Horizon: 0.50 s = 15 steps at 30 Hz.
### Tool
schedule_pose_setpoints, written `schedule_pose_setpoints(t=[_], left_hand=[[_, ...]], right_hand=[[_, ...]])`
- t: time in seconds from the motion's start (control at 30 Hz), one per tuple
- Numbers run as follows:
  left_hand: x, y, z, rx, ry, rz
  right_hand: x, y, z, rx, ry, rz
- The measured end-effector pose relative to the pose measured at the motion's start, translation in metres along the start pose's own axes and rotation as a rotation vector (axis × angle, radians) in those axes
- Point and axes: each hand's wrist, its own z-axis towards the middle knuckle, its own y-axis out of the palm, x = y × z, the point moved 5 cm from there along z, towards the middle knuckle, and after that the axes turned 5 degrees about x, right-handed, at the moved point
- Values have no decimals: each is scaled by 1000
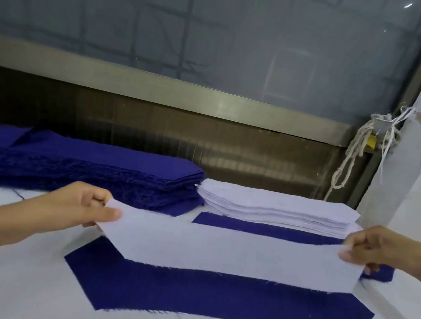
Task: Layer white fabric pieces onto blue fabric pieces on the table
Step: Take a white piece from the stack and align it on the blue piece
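I hold a long white fabric piece [231, 251] stretched between both hands, a little above the table. My left hand [81, 206] pinches its left end and my right hand [375, 250] pinches its right end. Below it a blue fabric piece [211, 300] with slanted ends lies flat on the white table [9, 290]. The white piece covers this blue piece's far part. Another blue piece [262, 227] lies just behind, partly hidden by the white piece.
A thick stack of blue pieces [81, 165] sits at the back left. A stack of white pieces [278, 206] sits at the back right. Behind them are a metal-framed window [186, 93] and a knotted rope [353, 152] by the right wall.
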Motion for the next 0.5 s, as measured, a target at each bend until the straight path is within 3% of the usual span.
schedule_pose_setpoints(t=[0.17, 0.5], left_hand=[[-25, 2, -21, -96, -49, 17], [-34, 12, -25, 10, 11, 130]], right_hand=[[-2, 27, -3, -235, -4, -19], [8, 44, -5, -314, 25, -26]])
